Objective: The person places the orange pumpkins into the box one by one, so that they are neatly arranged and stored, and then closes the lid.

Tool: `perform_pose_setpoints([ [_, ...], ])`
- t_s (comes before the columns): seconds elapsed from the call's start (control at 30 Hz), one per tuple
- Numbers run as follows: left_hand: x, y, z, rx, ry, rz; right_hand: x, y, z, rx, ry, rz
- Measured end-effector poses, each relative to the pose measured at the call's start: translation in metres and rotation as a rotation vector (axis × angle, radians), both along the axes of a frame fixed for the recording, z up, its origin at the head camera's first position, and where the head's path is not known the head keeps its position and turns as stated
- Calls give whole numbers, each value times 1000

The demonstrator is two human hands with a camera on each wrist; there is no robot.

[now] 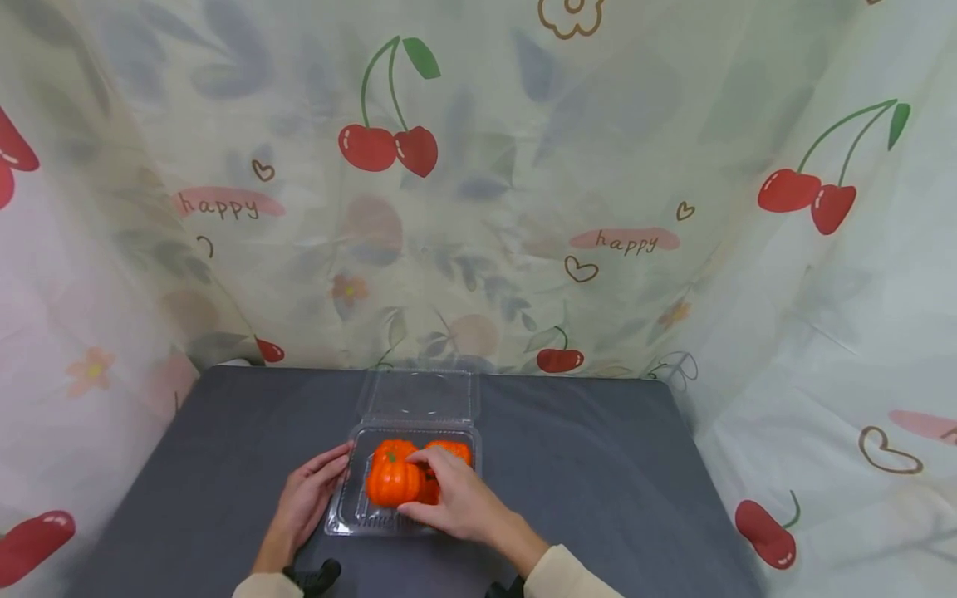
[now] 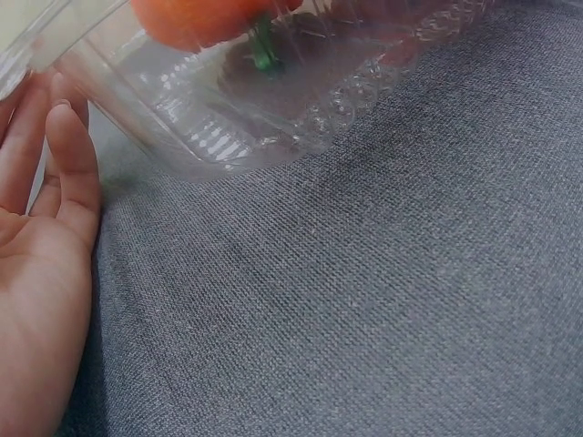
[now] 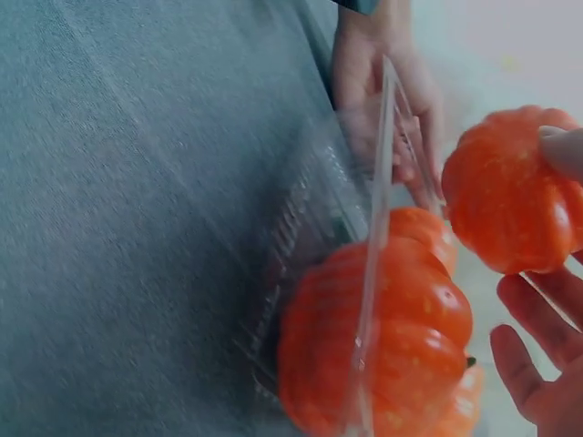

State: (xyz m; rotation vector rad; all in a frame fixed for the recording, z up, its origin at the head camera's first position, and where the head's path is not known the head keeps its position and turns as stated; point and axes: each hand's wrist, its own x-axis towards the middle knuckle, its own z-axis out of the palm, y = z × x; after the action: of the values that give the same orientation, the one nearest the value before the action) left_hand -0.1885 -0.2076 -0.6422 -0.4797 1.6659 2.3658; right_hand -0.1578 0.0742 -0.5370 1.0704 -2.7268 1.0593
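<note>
— What surrounded the work?

— A pale curtain (image 1: 478, 191) printed with red cherries, hearts and the word "happy" hung behind and wrapped round both sides. In front of it lay a dark grey tabletop (image 1: 598, 465) with a woven, cloth-like surface.

— And on the tabletop?

— A clear plastic box (image 1: 351, 519) sat near the front edge, a little left of the middle, with its hinged lid (image 1: 420, 397) laid open flat toward the curtain. Inside it were small orange pumpkins (image 1: 394, 482), packed close together.

— How were the hands?

— The left hand (image 1: 310, 494) lay with its fingers straight against the box's left wall, holding nothing. The right hand (image 1: 456, 498) reached over the box from the right, its fingers curled on one pumpkin; the right wrist view showed a fingertip on that pumpkin (image 3: 512, 202), which sat above the others behind the clear wall.

— Anything else?

— Cream sleeves (image 1: 568, 577) showed at both wrists.
</note>
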Motion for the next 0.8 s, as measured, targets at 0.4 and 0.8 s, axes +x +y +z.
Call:
perform_pose_setpoints([
  [0.4,-1,2,2,-13,33,19,2,-14,-13,101,8,13],
  [0.8,2,1,0,-5,47,3,2,-20,-17,157,-12,-16],
])
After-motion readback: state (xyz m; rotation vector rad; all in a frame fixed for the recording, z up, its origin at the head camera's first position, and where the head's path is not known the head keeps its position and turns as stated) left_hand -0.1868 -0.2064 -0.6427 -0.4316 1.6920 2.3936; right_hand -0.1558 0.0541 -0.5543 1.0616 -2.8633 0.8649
